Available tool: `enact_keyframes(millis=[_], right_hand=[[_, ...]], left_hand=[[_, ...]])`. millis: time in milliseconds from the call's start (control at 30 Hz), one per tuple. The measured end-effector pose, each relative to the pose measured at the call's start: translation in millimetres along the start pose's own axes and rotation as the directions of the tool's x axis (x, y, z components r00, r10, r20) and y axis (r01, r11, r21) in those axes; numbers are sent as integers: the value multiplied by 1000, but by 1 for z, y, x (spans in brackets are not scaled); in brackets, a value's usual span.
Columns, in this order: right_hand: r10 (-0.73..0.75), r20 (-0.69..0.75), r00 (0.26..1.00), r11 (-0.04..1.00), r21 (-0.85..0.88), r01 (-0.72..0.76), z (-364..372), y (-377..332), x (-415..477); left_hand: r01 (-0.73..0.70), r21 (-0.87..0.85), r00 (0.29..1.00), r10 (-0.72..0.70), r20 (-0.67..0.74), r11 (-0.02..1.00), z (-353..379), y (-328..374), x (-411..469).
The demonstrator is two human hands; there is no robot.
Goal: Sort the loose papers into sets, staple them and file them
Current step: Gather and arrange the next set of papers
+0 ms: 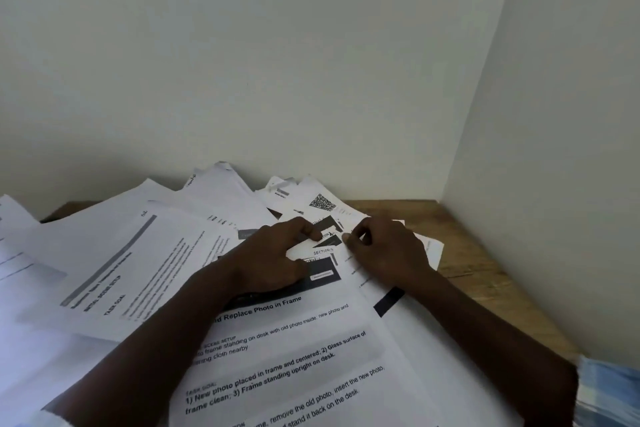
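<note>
Papers (294, 357) under L hand (273, 256), R hand (388, 253)

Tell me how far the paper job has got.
Done: nothing visibly; the papers lie loose and overlapping across the desk, and no stapled set shows. In hand: the left hand and right hand pinch the SECTION 3 sheet. Left: sorting, stapling, filing; no stapler or file in view.
</note>
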State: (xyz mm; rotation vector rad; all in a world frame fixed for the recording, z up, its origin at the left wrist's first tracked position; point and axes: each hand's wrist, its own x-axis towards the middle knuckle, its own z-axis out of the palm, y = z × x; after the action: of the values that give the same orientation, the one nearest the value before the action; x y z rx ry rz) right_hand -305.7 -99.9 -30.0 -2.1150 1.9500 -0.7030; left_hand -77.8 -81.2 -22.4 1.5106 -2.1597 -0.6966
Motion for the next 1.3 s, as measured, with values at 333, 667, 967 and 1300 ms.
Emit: enact_keyframes(millis=[333, 667, 967, 1300], right_hand=[[111, 67, 992, 848, 514, -130, 7, 14, 13], [97, -12, 995, 812, 580, -72, 17, 13, 5], [78, -41, 996, 808, 588, -39, 20, 16, 6], [86, -28, 996, 804, 592, -53, 20, 16, 6]], left_hand=[[-43, -59, 999, 44, 13, 997, -5, 4, -4], [-115, -199, 992, 123, 32, 973, -8, -6, -8], [-125, -312, 990, 140, 25, 942, -8, -9, -7], [-72, -316, 994, 95, 58, 946, -10, -8, -5]])
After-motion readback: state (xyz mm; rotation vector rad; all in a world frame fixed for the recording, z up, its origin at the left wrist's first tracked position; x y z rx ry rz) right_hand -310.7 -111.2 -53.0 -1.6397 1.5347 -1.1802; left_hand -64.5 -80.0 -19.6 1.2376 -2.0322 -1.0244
